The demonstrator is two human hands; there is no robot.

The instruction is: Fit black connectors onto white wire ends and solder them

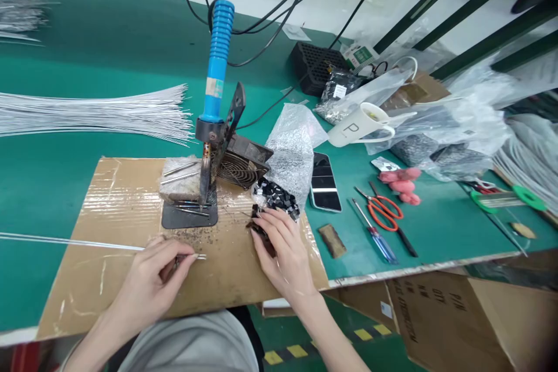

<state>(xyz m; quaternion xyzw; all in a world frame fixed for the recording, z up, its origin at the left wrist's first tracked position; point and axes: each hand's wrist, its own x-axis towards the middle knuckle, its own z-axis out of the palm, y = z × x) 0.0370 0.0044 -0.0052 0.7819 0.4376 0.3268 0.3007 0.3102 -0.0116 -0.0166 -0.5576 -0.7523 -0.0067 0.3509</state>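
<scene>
My left hand point(159, 273) pinches a couple of thin white wires point(87, 243), which run off to the left. Their short ends poke out past my fingertips over the cardboard sheet point(117, 203). On the cardboard's right side, my right hand point(283, 250) curls its fingers around or over a small dark piece, mostly hidden beneath them. Right behind that hand, small black parts point(279, 197) spill from a bubble-wrap bag point(294, 151). A blue-handled soldering iron point(214, 81) points down in a stand, beside a pale block point(179, 189) carrying thin metal rods.
A bundle of white wires point(96, 113) lies at the left. A round fan grille point(238, 170) sits behind the cardboard. To the right are a phone point(325, 183), brown pad point(332, 240), screwdriver point(379, 241), orange-handled scissors point(383, 212) and a white mug point(360, 125).
</scene>
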